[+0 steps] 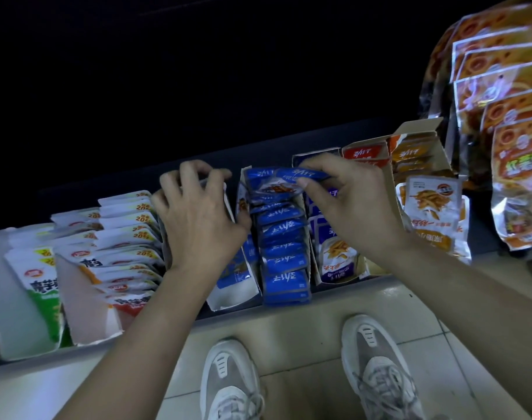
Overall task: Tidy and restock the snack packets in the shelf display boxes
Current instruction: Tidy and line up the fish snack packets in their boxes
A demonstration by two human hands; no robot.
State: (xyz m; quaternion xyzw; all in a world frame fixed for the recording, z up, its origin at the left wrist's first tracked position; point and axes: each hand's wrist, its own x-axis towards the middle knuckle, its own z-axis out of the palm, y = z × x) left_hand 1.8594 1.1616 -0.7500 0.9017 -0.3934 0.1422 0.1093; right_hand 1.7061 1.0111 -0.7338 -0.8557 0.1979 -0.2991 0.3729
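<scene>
two hands (198,221) (354,204), two shoes (231,380) (376,368), one shelf (334,297)

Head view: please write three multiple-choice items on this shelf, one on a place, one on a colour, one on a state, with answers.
1. Where does the row of blue packets stand?
A. At the far left
B. Between the left hand and the right hand
C. At the far right

2. Which colour are most of the hanging packets?
A. Green
B. Orange
C. Black

3. What does the right hand do?
A. Lies flat, holding nothing
B. Makes an empty fist
C. Pinches a blue packet

1 B: the left hand grips a display box on one side, the right hand works on the other.
2 B: their fronts are orange.
3 C: thumb and fingers close on it at the row's far end.
</scene>
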